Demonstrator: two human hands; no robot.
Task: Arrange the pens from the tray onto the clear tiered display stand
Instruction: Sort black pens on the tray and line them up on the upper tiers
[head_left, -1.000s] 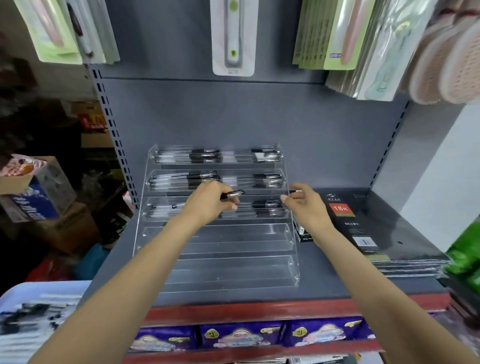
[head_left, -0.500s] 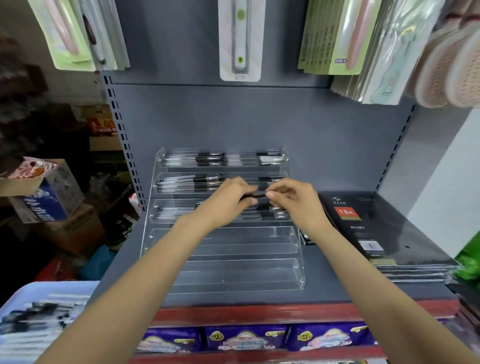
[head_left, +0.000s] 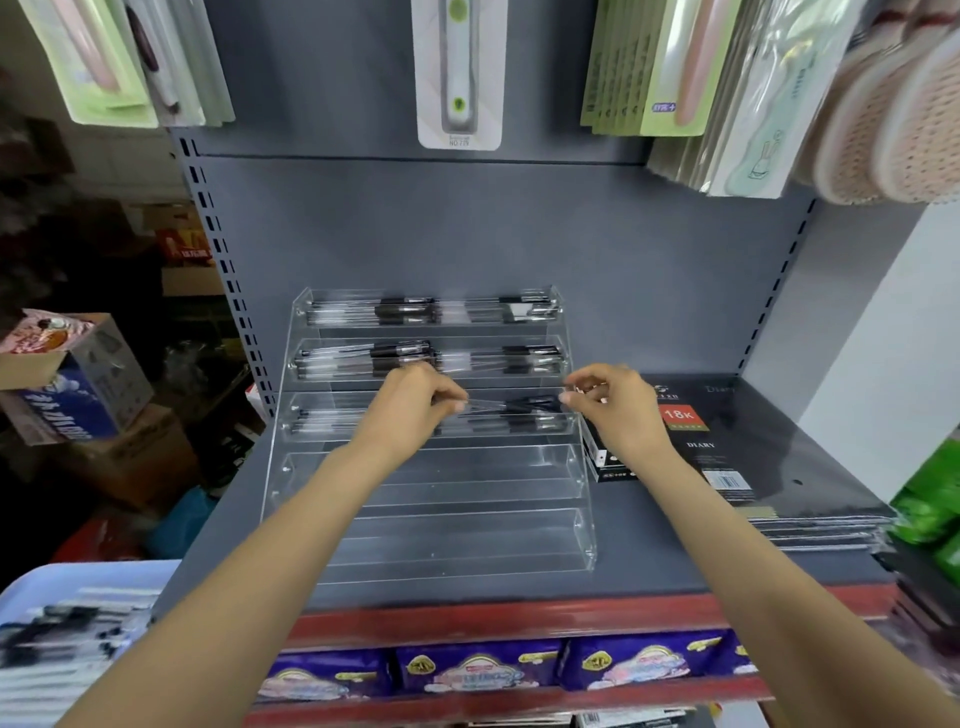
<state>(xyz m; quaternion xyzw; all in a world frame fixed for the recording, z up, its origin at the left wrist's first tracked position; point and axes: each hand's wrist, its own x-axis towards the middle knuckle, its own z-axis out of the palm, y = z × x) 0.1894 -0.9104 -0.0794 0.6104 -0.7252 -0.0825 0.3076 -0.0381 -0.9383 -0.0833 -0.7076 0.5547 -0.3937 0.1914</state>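
Observation:
A clear tiered display stand (head_left: 431, 540) sits on the grey shelf. Its top three tiers hold several clear pens with black caps. Over the right half of the third tier, a pen (head_left: 511, 405) hangs level between my hands. My left hand (head_left: 410, 405) pinches its left end and my right hand (head_left: 613, 402) pinches its capped right end. The two lowest tiers hold nothing. A pale blue tray (head_left: 78, 577) with several more pens lies at the bottom left, blurred.
A stack of black diary books (head_left: 727, 447) lies right of the stand. Packaged goods (head_left: 460, 73) hang from the back panel above. Purple packets (head_left: 467, 670) fill the shelf below the red edge. Cardboard boxes (head_left: 72, 384) crowd the left.
My hands came together over the third tier, then drew apart again along the pen. The pen now lies level just above the right half of that tier.

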